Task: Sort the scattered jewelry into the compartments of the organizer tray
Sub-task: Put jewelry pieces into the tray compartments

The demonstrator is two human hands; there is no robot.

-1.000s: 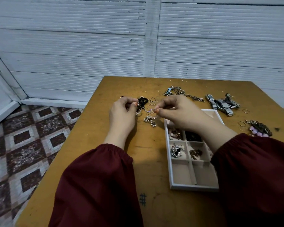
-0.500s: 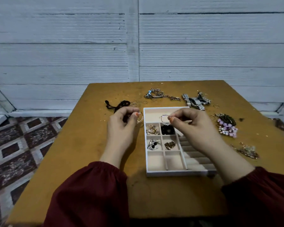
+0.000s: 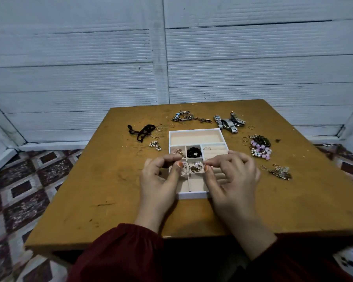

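A white organizer tray (image 3: 196, 132) with beige compartments lies mid-table. Its long back compartment is bare; smaller ones hold a black beaded piece (image 3: 194, 152), gold bits and a ring. Both hands hover over the tray's middle. My left hand (image 3: 161, 180) pinches a small pearl hoop earring (image 3: 183, 169), and my right hand (image 3: 232, 180) pinches another small hoop earring (image 3: 199, 164) at thumb and forefinger. My hands hide the tray's near compartments.
Scattered on the brown table (image 3: 110, 196): a black cord necklace (image 3: 143, 130), a pearl cluster (image 3: 155, 145), thin rings (image 3: 160, 127), silver bracelets (image 3: 183, 117), watches (image 3: 228, 122), pink bead jewelry (image 3: 260, 149) and gold pieces (image 3: 279, 171). A white wall stands behind.
Both hands have drawn nearer together and come toward me over the tray's middle, each still pinching its earring. The camera has pulled back and centred on the table.
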